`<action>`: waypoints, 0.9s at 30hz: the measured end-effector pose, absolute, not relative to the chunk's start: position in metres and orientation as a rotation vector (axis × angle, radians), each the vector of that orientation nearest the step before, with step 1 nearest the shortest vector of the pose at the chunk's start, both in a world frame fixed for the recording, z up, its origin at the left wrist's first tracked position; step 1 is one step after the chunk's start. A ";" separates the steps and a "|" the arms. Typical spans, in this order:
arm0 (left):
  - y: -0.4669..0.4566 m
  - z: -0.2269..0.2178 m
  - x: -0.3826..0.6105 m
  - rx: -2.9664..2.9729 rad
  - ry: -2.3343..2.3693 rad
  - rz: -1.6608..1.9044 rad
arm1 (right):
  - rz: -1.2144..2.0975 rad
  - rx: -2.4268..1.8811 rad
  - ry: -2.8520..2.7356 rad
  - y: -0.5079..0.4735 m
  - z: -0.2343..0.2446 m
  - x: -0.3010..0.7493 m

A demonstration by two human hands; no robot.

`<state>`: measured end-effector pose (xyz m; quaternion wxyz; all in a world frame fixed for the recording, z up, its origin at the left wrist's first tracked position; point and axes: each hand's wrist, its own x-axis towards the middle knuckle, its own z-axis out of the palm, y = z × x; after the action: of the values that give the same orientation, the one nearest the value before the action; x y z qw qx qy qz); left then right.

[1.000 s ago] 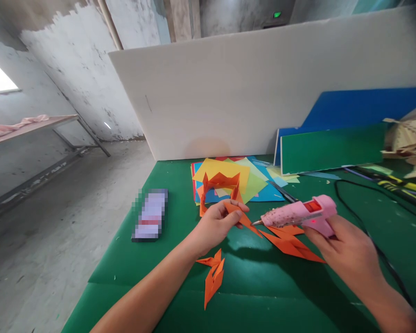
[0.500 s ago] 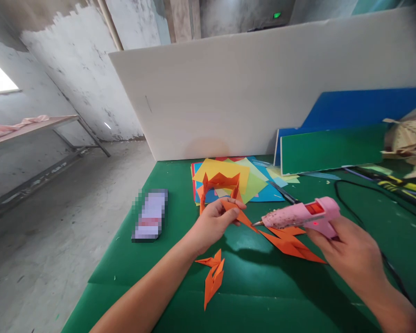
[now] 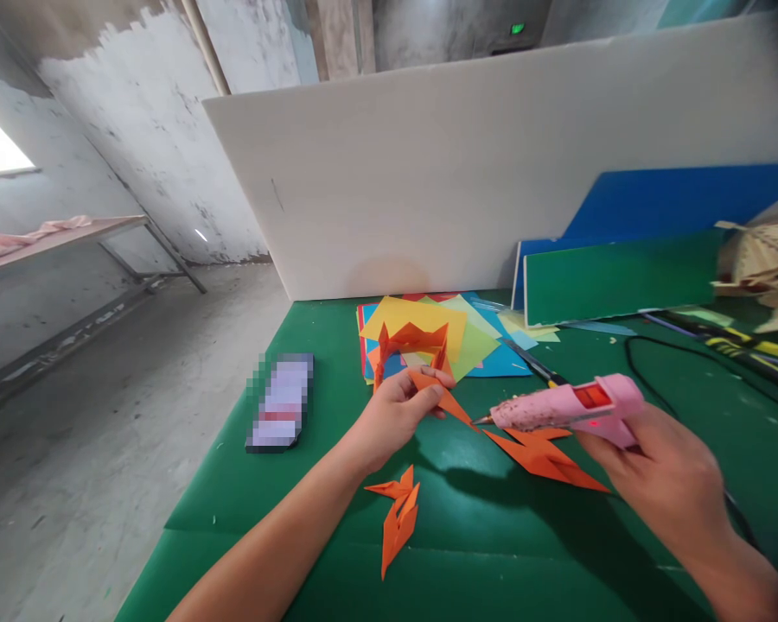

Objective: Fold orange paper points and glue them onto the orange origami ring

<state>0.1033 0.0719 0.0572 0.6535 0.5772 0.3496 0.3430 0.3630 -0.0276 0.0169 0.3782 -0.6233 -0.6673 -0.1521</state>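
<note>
My left hand [image 3: 394, 415] pinches an orange folded paper chain [image 3: 410, 347] at one pointed unit, just above the green table [image 3: 259, 492]. A pink hot glue gun [image 3: 567, 406] is gripped in my right hand [image 3: 665, 484], with its nozzle tip almost touching the point of that paper unit. Orange folded pieces [image 3: 545, 453] lie flat under the gun. Another orange folded piece [image 3: 398, 514] lies near my left forearm.
A stack of coloured paper sheets [image 3: 460, 341] lies behind the chain. A blurred flat object [image 3: 282, 402] sits at the left. A white board [image 3: 493, 164] stands at the back, with blue and green boards [image 3: 622, 272] leaning right. A black cord [image 3: 654, 358] runs across the right side.
My left hand lifted the orange paper slightly up and away. The glue gun and my right hand drifted a little to the right and down.
</note>
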 end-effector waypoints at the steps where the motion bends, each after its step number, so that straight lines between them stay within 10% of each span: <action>1: 0.072 0.057 0.103 1.308 0.796 0.780 | -0.390 -1.590 -1.701 -0.028 0.017 0.363; 27: 0.075 0.063 0.100 1.241 0.810 0.795 | -0.399 -1.633 -1.635 -0.024 0.018 0.362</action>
<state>0.0996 0.0753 0.0628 0.6666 0.5499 0.3591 0.3525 0.3623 -0.0239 0.0176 0.3877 -0.6420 -0.6426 -0.1570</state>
